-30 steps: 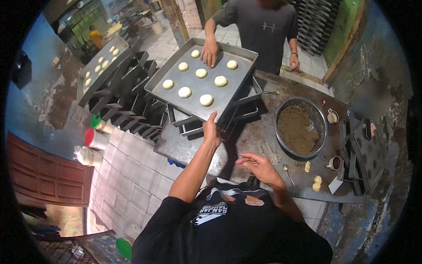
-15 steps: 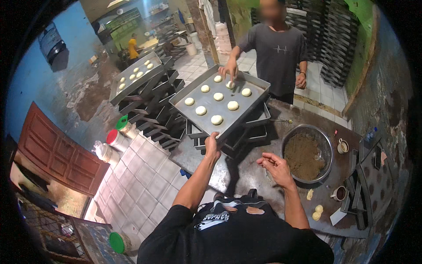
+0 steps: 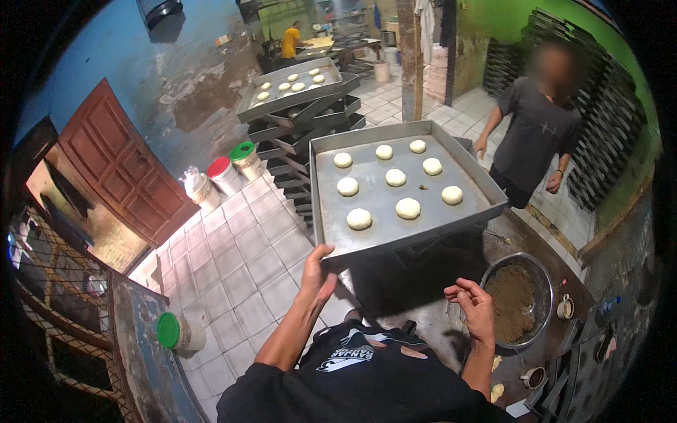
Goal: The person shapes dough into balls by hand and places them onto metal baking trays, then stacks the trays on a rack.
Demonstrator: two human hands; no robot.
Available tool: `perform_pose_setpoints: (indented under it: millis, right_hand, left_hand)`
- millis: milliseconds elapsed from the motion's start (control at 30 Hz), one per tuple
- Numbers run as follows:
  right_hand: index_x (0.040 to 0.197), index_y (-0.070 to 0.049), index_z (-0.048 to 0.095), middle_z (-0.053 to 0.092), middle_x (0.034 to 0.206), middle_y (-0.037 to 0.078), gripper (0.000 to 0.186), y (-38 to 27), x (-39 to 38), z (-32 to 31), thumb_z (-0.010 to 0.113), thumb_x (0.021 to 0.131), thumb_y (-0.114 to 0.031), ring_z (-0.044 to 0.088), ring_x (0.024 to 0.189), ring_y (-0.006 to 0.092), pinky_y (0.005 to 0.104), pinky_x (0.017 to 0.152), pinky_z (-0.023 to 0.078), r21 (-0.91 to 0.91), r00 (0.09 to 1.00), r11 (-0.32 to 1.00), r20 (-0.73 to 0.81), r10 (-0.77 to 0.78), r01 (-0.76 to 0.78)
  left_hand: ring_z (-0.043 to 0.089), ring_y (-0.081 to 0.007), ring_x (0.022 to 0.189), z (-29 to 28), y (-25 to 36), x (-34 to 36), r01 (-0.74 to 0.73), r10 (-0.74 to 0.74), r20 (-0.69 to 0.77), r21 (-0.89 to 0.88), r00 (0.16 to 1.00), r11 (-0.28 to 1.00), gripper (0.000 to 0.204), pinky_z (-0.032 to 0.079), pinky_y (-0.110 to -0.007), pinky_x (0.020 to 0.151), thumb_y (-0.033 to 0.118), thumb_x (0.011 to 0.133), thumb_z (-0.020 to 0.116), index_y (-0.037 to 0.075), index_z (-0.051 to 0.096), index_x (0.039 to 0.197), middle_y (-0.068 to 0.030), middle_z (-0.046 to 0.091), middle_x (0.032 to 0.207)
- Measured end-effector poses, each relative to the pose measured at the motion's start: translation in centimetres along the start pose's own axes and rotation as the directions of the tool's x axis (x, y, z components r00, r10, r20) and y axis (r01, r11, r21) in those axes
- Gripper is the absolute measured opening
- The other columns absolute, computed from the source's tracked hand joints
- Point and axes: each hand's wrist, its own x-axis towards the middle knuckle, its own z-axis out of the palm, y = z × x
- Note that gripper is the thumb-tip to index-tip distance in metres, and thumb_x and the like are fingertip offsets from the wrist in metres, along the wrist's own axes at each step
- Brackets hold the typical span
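My left hand [image 3: 316,278] grips the near left corner of a square metal baking tray [image 3: 374,250]. Several round pale dough balls [image 3: 407,209] sit spaced out on it. The tray is over a dark pile of more trays, mostly hidden beneath it. Off the tray's near right side, my right hand [image 3: 471,303] hovers with loosely bent fingers, and I see nothing in them. Beside that hand stands a wide metal bowl [image 3: 543,282] of brown crumbly filling [image 3: 513,303].
A co-worker [image 3: 536,134] stands beyond the tray at the right. Left of it rises a stack of crosswise trays [image 3: 293,158], dough balls on top. Lidded buckets [image 3: 224,176] stand on the tiled floor. Cups [image 3: 565,307] and dough pieces [image 3: 498,392] lie near the bowl.
The tray has turned and come nearer, with my left hand on its corner. The co-worker's hand has drawn back from the dough balls. My view has swung left.
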Motion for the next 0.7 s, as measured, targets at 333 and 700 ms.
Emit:
perform_pose_setpoints:
  millis: [333, 700]
  right_hand:
    - [0.13, 0.006, 0.055, 0.07, 0.115, 0.017, 0.035, 1.1, 10.5, 6.5, 0.061, 0.099, -0.008, 0.066, 0.105, 0.0207, 0.0348, 0.093, 0.053, 0.039, 0.975, 0.996, 0.21, 0.071, -0.081]
    - [0.133, 0.007, 0.052, 0.07, 0.113, 0.017, 0.037, 0.4, 22.3, 19.3, 0.06, 0.097, -0.001, 0.066, 0.107, 0.0206, 0.0325, 0.093, 0.053, 0.032, 0.973, 0.985, 0.165, 0.164, -0.171]
  left_hand:
    - [0.062, -0.0347, 0.113, 2.4, 14.9, 4.8, -0.287, 0.295, 0.044, -0.14, 0.954, 0.948, 0.053, 0.045, -0.047, 0.108, 0.015, 0.084, 0.062, -0.009, 0.05, 0.13, -0.0221, 0.063, 0.125]
    - [0.062, -0.0229, 0.098, 6.3, 30.6, 39.5, -0.569, 0.576, 0.035, -0.114, 0.817, 0.814, 0.028, 0.053, -0.04, 0.084, 0.003, 0.078, 0.067, -0.006, 0.063, 0.104, -0.0127, 0.064, 0.104]
